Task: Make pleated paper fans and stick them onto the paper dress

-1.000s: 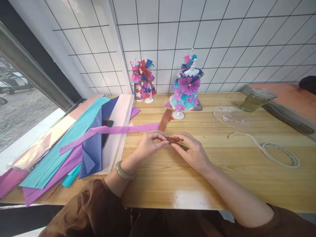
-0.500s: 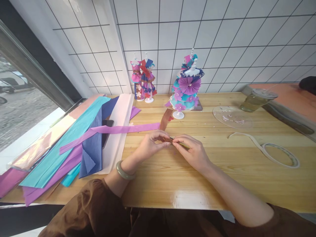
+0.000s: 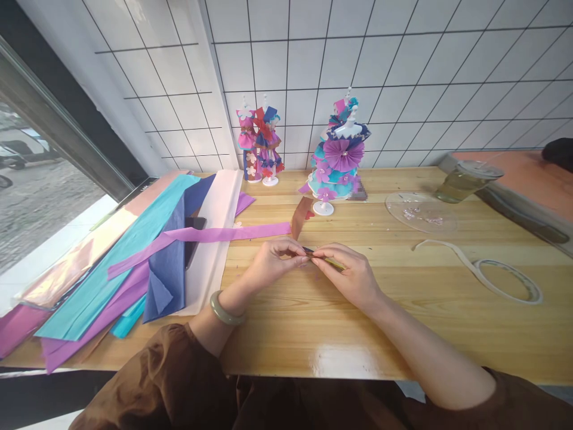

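My left hand [image 3: 277, 258] is closed in a pinch, its fingertips on a narrow folded part of a brown paper strip [image 3: 301, 216]. The strip's wider end lies on the table just beyond those fingers. Close beside it, my right hand [image 3: 349, 272] pinches a slim dark and yellowish piece [image 3: 333, 263]; most of it is hidden by the fingers, so I cannot tell its kind. Both sets of fingertips almost meet. A long purple paper strip [image 3: 237, 233] runs from the left toward the brown strip.
Coloured paper sheets [image 3: 111, 257] and a phone [image 3: 195, 239] lie at the left. Small paper-dressed mannequin stands [image 3: 344, 155] are by the tiled wall. On the right are a clear dish [image 3: 423, 218] of small beads, a cup [image 3: 468, 182] and a white tape roll [image 3: 508, 280].
The fingertips have shifted very slightly, and less brown paper shows between my hands. Everything else stays where it was.
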Demonstrator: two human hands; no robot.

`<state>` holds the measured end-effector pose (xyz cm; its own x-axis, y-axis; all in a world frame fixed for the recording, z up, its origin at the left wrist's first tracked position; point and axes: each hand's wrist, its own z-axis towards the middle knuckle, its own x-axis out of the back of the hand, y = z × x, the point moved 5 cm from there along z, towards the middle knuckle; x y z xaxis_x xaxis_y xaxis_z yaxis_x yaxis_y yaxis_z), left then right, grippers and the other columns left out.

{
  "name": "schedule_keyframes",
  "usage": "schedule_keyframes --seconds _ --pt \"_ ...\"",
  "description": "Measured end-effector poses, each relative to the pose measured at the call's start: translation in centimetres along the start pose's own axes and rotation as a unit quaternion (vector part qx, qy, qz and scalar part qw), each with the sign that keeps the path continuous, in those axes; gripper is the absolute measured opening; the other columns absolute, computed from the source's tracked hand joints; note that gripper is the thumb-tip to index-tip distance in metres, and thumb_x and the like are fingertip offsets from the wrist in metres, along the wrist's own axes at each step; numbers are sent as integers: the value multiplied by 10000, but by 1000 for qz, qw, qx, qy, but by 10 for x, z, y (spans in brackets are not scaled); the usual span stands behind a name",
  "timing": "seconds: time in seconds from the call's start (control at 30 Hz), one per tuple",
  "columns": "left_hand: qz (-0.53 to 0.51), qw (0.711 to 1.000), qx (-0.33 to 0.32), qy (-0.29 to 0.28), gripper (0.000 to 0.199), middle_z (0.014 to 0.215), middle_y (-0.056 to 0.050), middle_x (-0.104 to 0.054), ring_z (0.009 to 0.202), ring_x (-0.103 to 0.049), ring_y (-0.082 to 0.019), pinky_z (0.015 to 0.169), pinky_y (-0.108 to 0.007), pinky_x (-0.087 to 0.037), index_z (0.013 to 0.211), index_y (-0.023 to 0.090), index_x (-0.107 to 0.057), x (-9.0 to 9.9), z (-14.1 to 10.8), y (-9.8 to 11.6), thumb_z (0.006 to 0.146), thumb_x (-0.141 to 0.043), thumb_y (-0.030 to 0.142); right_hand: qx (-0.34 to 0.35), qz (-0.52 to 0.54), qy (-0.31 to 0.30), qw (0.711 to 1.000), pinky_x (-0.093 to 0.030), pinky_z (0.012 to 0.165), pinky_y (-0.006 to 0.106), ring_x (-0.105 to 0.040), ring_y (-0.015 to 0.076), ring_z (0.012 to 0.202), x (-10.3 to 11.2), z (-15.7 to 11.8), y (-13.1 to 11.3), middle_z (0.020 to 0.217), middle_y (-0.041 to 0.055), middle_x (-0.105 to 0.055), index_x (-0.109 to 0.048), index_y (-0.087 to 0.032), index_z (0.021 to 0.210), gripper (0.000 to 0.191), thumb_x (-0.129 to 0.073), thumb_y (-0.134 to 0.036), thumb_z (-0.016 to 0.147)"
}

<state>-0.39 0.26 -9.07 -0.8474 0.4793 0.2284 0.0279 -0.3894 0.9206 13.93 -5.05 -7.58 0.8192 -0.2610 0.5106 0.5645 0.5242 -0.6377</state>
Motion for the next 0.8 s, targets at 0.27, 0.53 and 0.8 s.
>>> schedule_keyframes --seconds 0.27,0.53,0.8 --pt "-7 1000 11 -1 185 796 -69 -662 758 -614 -158 698 -276 -489 771 146 -668 -1 0 0 731 -616 319 -4 -2 8 1000 -523 749 350 -631 184 809 2 0 3 870 42 -671 -647 -231 849 101 -574 -240 780" --pt "5 1000 10 8 168 778 -54 -659 753 -612 -152 710 -264 -480 746 149 -653 0 0 -3 723 -625 313 -40 -1 -7 999 -524 728 342 -627 183 783 3 2 5 855 44 -665 -630 -218 906 172 -619 -262 739" --pt "-45 998 40 -4 212 823 -67 -659 779 -624 -164 727 -285 -486 830 136 -600 -3 -3 -6 722 -628 315 -96 45 -20 994 -528 726 331 -630 174 794 -1 -2 15 871 48 -668 -591 -205 1011 270 -606 -259 747"
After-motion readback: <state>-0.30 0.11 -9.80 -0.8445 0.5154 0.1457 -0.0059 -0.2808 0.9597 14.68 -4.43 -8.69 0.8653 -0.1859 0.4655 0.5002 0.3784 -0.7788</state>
